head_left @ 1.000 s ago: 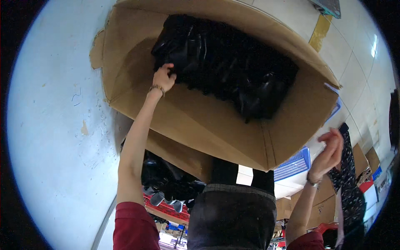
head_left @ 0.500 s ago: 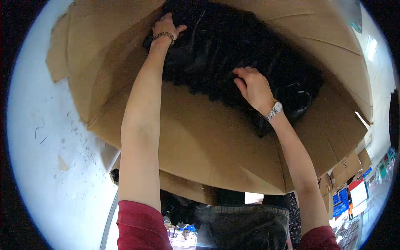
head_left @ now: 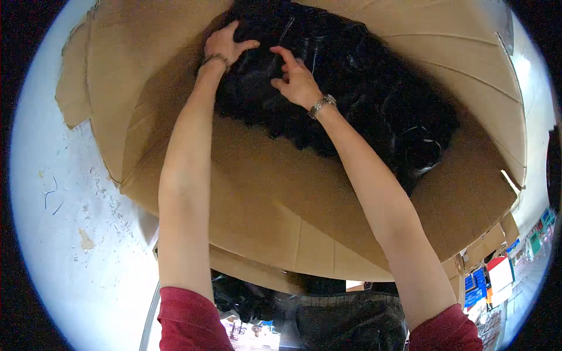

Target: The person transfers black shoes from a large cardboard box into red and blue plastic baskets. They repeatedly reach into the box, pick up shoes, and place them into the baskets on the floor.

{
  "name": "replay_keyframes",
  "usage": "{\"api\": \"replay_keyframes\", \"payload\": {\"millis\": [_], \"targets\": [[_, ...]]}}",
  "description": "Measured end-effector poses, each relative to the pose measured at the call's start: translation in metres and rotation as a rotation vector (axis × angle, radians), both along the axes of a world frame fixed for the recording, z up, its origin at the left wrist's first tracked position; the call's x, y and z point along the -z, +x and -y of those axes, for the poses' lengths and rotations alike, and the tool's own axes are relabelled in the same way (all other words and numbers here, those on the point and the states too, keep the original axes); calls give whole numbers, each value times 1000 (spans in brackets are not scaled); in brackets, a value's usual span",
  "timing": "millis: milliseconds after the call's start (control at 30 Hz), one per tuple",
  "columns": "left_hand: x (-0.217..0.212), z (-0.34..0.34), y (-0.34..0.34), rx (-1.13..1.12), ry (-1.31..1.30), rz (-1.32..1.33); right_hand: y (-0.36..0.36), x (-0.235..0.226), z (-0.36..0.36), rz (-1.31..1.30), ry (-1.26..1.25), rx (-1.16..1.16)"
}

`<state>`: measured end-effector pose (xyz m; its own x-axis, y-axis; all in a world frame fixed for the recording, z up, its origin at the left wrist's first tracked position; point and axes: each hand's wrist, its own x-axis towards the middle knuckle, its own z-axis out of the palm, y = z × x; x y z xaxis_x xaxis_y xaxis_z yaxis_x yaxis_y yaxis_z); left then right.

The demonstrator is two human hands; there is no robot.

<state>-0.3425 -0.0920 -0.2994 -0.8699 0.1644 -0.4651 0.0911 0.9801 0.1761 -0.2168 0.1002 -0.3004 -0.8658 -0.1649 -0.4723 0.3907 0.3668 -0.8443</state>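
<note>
A large, open cardboard box (head_left: 263,181) held a black, glossy bundle (head_left: 363,88), which ran slantwise from the upper left toward the lower right, its lower edge uneven. Below the box's near wall showed a second cardboard piece (head_left: 249,266), with dark items (head_left: 237,295) beneath it.

Both forearms reached up from the lower edge, over the near wall and into the box. The left arm was nearly straight; the right slanted inward. The left hand (head_left: 228,47), wearing a bracelet (head_left: 218,60), had its thumb spread wide from the fingers; whether it gripped anything could not be told. The right hand (head_left: 297,82), with a wristwatch (head_left: 323,106), had its index finger extended, thumb apart and other fingers curled, with nothing visibly grasped.

The bundle lay under both hands: the left was at its left end, the right just beside, over its left part; contact there was unclear.
</note>
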Motion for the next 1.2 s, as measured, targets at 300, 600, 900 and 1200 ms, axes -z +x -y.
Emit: {"api": "replay_keyframes", "payload": {"millis": [300, 600, 900, 1200], "targets": [[15, 49, 17, -228, 319, 85, 16, 6, -6, 46, -134, 88], [-5, 58, 14, -268, 423, 280, 28, 24, -5, 6, -136, 256], [-8, 36, 18, -137, 157, 115, -11, 20, 16, 150, 87, 136], [-133, -27, 70, -269, 410, -9, -4, -27, -32, -62, 3, 465]]}}
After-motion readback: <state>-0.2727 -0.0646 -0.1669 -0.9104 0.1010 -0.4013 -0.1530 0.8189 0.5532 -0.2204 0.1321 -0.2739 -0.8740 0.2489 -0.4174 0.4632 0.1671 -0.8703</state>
